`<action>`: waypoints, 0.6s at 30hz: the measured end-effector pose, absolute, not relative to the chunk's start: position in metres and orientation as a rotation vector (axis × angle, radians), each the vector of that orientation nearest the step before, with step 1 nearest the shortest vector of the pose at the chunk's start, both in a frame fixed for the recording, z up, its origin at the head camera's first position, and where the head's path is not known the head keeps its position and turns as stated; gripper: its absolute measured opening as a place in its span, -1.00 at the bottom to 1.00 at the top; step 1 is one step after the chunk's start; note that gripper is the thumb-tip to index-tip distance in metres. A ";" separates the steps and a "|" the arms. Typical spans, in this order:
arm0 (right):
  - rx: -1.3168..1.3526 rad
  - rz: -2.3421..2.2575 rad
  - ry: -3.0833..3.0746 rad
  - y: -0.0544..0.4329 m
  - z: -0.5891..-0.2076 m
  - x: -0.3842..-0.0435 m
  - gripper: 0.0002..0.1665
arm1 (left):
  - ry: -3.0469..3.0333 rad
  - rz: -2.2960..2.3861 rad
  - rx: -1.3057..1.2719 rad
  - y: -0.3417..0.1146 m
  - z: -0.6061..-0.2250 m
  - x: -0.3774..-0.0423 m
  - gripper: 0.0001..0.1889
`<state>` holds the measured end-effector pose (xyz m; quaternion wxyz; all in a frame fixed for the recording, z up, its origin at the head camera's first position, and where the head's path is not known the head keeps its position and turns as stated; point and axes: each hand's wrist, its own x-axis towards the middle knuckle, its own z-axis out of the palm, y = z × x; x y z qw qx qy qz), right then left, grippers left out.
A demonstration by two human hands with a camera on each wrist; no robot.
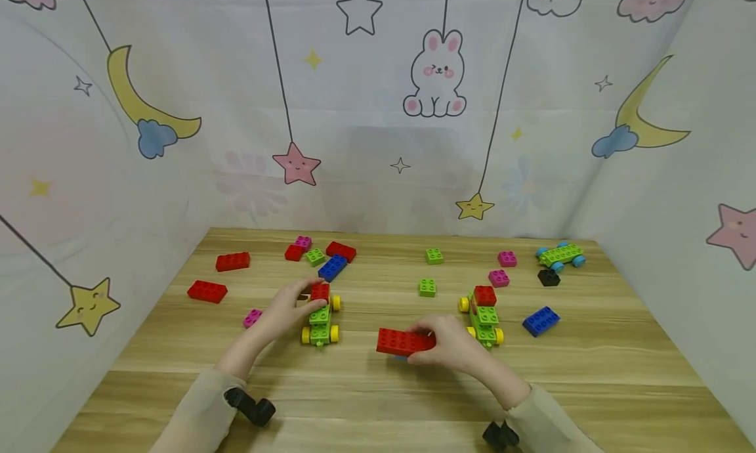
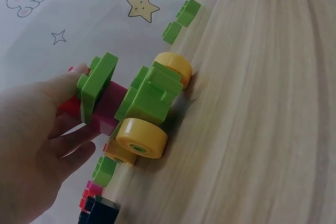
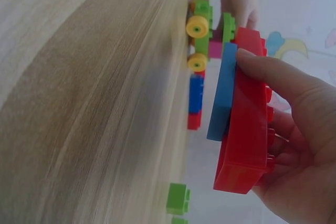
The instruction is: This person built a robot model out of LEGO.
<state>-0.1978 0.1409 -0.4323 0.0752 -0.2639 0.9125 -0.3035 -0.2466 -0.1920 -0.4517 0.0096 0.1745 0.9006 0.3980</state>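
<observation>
My left hand [image 1: 288, 310] holds the red brick [image 1: 319, 292] at the far end of a green toy car [image 1: 321, 316] with yellow wheels. In the left wrist view, the fingers curl round that end behind a raised green plate [image 2: 98, 88], and a magenta brick [image 2: 112, 106] sits under the plate. My right hand [image 1: 444, 343] grips a long red brick [image 1: 398, 341] above the table, thumb on one side and fingers on the studded side. Beneath it is a thinner blue piece [image 3: 223, 95], clearest in the right wrist view.
A second green car [image 1: 487, 316] with a red brick on top stands right of my right hand. Farther right are a blue brick [image 1: 541, 321], a black piece [image 1: 548, 278] and a blue-wheeled green car base [image 1: 561, 255]. Several loose bricks lie toward the back and left, before a curtain [image 1: 366, 197].
</observation>
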 end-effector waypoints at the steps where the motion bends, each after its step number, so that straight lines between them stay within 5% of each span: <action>1: -0.794 -0.908 2.740 0.141 -0.432 -0.198 -0.55 | 2.809 1.245 0.533 -0.192 -0.452 -0.247 -0.44; 18: -0.787 -0.941 2.761 0.145 -0.428 -0.199 -0.51 | 2.800 1.266 0.527 -0.190 -0.447 -0.242 -0.50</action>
